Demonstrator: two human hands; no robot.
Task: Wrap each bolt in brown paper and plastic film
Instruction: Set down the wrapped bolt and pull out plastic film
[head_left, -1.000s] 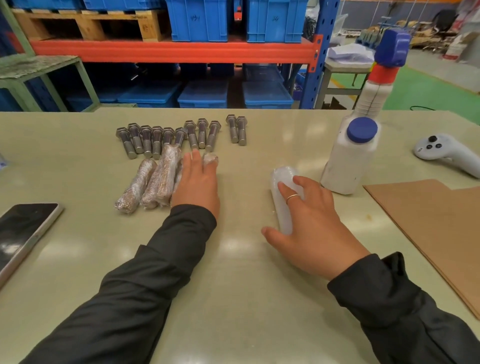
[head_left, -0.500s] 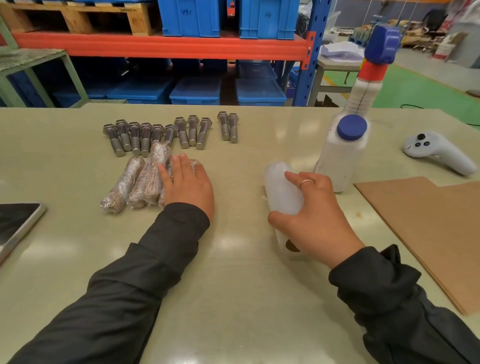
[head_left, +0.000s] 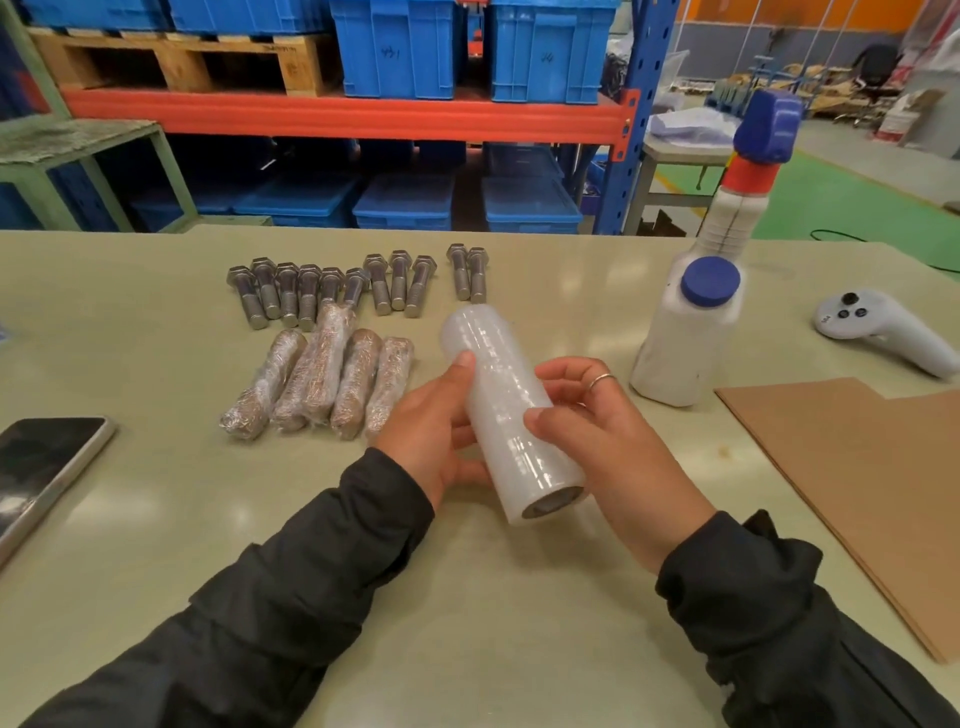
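**Inspector:** Both hands form the grip on the roll of plastic film (head_left: 511, 415), which is held clear of the tabletop (head_left: 493, 623) near its middle. Left hand (head_left: 441, 431) curls around the roll's left side, thumb on top; right hand (head_left: 597, 441) pinches the right side with thumb and fingers.

**Clerk:** Advice for the step in hand?

**Inspector:** Judged as finding the film's loose end. Turn the roll slowly, feel for the edge with a thumb, and peel evenly so it does not tear or cling back.

**Clerk:** Inventory, largest first?

**Inspector:** Brown paper sheets (head_left: 857, 493), a stack at the right edge; count cannot be told. One tall spray bottle (head_left: 737, 208) and one white jug (head_left: 685, 338) with a blue cap, toward the far right. One phone (head_left: 47, 467) at the left edge. One white controller (head_left: 878, 327) by the right edge. Wrapped bolts (head_left: 332, 379), five as best I can tell, lying left of the hands. Bare bolts (head_left: 332, 286), eleven, in a row beyond them toward the far edge.
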